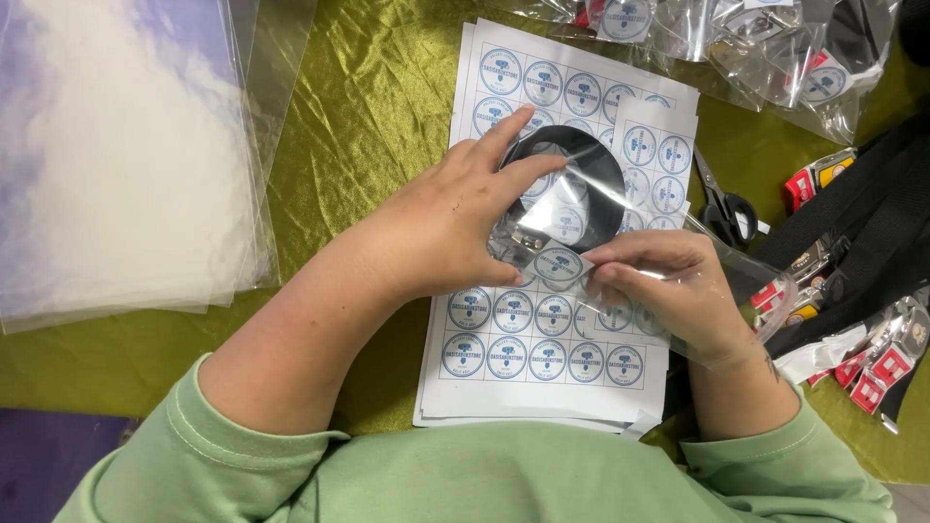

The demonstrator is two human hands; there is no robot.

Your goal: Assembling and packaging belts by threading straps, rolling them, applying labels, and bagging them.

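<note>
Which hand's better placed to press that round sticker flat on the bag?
Right, probably. The right hand already has fingertips at the round sticker on the clear bag. The left hand is spread over the bag with the coiled black belt, steadying it.

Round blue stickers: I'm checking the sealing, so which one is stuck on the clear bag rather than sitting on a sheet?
The round blue sticker between both thumbs, on the clear bag; the others sit in printed rows.
</note>
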